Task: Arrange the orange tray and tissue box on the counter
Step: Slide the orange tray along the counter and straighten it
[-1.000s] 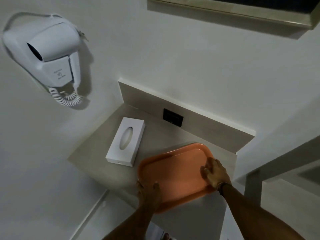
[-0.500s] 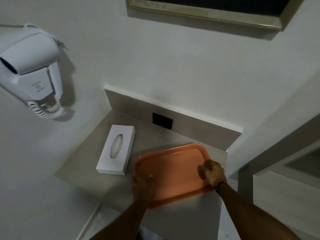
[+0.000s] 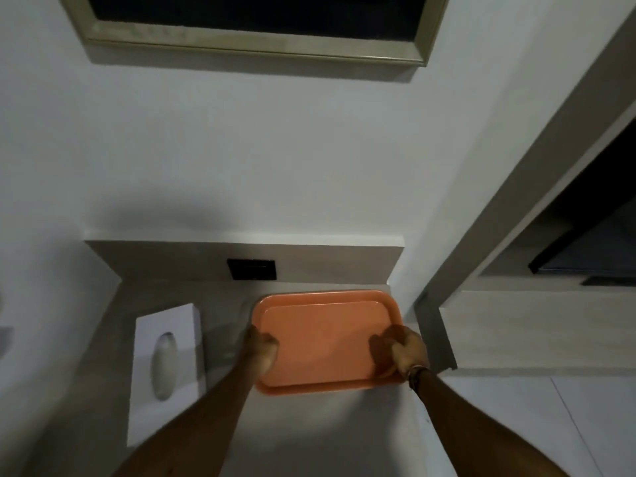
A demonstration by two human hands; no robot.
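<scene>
The orange tray [image 3: 323,335] lies flat at the right end of the beige counter [image 3: 227,304], its far edge close to the backsplash and its near edge overhanging the counter's front. My left hand [image 3: 260,349] grips the tray's left rim with the thumb on top. My right hand [image 3: 404,349] grips the right rim the same way. The white tissue box [image 3: 167,370] lies lengthwise on the counter left of the tray, a gap apart, with its oval slot facing up.
A black wall socket [image 3: 253,269] sits in the backsplash behind the tray. A framed mirror [image 3: 254,25] hangs on the wall above. A door frame [image 3: 481,218] and a second ledge [image 3: 537,325] stand right of the counter.
The view has swung right and squared up to the counter, so the hair dryer has left the frame. The tray sits straighter and nearer the backsplash. Both hands have stayed on its rims.
</scene>
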